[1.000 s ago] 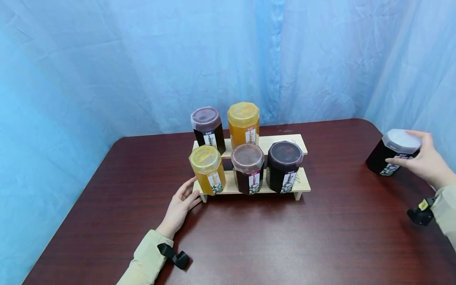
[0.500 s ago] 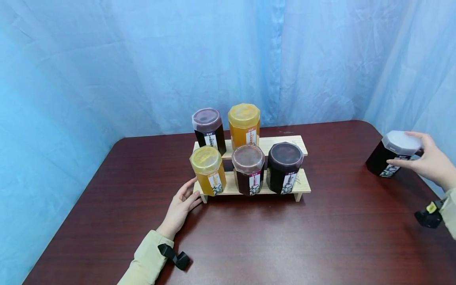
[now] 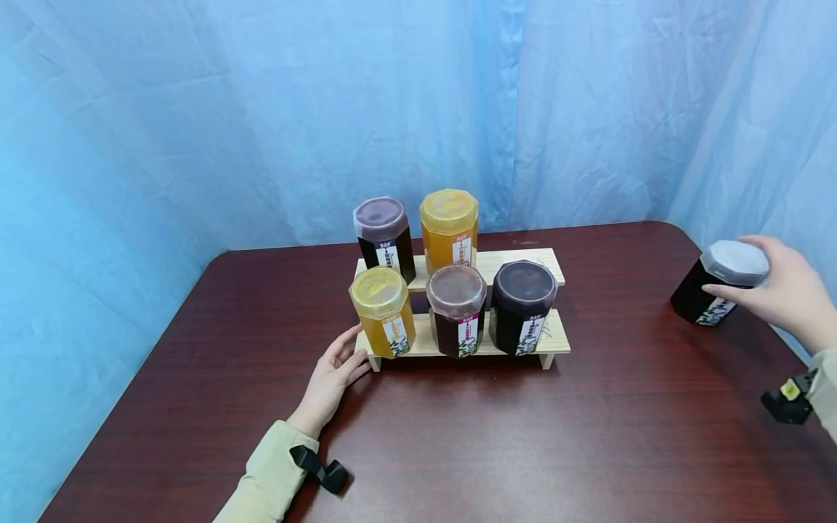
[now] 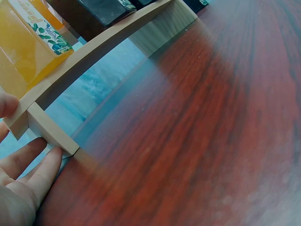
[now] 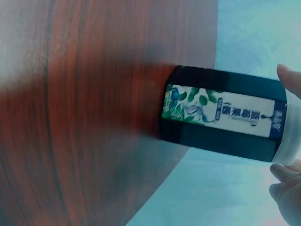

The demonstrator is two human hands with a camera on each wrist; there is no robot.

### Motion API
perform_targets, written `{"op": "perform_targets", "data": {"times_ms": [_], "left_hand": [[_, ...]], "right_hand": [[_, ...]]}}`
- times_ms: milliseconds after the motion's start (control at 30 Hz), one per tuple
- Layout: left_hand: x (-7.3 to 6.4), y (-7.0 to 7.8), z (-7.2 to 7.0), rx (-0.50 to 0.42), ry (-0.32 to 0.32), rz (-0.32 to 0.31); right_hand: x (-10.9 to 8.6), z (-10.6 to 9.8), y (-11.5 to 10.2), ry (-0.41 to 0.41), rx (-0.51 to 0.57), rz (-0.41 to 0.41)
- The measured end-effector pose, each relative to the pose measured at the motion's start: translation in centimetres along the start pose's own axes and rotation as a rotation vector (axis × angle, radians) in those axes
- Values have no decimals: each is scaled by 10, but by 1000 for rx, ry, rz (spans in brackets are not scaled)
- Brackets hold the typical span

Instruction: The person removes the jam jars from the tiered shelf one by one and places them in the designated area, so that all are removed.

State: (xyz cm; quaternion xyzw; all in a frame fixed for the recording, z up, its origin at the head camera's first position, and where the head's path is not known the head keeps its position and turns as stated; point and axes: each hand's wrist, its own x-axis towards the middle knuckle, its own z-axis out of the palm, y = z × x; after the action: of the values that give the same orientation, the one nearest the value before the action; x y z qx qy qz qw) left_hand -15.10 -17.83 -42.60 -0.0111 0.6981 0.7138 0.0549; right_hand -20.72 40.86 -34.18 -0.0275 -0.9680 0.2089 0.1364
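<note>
In the head view, my left hand holds the front left end of a two-tier wooden rack. Its fingertips lie against the rack's leg in the left wrist view. Far to the right, my right hand grips a dark jam jar around its whitish lid, thumb in front and fingers behind. That jar stands upright on the table near its right edge. The lower tier carries a yellow jar, a brownish jar and a black jar.
On the rack's upper tier stand a purple-lidded dark jar and an orange jar; bare shelf shows to their right. The red-brown wooden table is bordered by blue curtains at the back and sides.
My right hand has shifted slightly right, then back left closer around the jar's lid, and its wrist has moved right. The jars, the rack and my left hand look unmoved.
</note>
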Motion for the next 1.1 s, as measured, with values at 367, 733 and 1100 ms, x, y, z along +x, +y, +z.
{"op": "perform_targets", "data": {"times_ms": [367,733,1100], "left_hand": [[0,-1,-1,2,0,-8],[-1,0,-1,5,-8,2],[-1,0,0,2,-12,0]], "right_hand": [[-5,1,-15,-30,-46,-104],[-11,7,-45,-58,-2,-225],[-18,15,-78,-45,128,-344]]}}
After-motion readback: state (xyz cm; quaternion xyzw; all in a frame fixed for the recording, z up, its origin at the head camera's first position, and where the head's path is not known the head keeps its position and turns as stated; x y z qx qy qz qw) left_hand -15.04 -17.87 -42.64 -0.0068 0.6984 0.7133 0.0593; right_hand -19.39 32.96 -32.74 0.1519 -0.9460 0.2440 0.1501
